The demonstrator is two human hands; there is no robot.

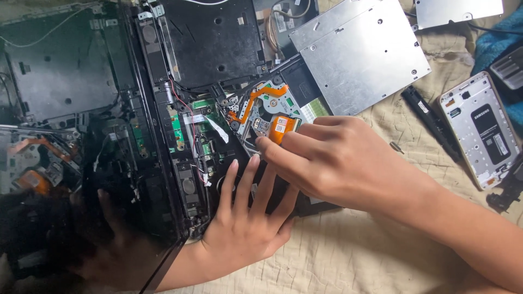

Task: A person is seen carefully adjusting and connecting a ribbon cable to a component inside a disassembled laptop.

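Note:
An opened black laptop base (212,49) lies on a beige cloth, with green boards and thin wires exposed. My left hand (245,223) rests flat on the base's near edge, fingers spread, holding nothing. My right hand (338,160) crosses above it and reaches into the bare optical drive mechanism (267,106). Its fingertips close on the orange flex cable (283,128) at the mechanism's near side. The thumb is hidden behind the fingers.
A silver metal drive cover (359,54) lies right of the mechanism. On the beige cloth (348,256) are a black bar (430,122), a small screw (396,147) and an opened white phone (479,130). The glossy laptop screen (65,136) fills the left side.

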